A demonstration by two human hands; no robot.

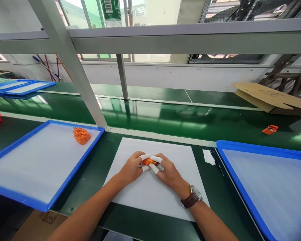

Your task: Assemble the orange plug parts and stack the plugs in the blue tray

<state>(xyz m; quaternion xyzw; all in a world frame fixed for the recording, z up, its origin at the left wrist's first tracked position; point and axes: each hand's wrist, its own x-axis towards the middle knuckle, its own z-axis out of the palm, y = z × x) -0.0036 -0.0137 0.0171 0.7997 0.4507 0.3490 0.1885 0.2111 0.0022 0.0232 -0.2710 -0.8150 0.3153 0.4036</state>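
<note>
Over a white sheet (pixel 155 197) on the bench, both hands meet around a small orange plastic part (pixel 148 161) with a dark piece at its right end; its exact kind I cannot make out. My left hand (pixel 133 167) pinches its left side. On its right side, the thumb and fingers of my right hand (pixel 168 170) grip it. White finger covers sit on the fingertips of both hands and hide some of the part. A heap of similar orange parts (pixel 81 135) lies in the blue-rimmed tray on the left.
One blue-rimmed tray (pixel 48 125) stands left and another (pixel 256 147) right. Beyond a metal frame (pixel 165 42) runs a green belt (pixel 160 115), carrying an orange part (pixel 270 129) at right. Cardboard (pixel 273 97) lies far right, a white scrap (pixel 209 157) beside the sheet.
</note>
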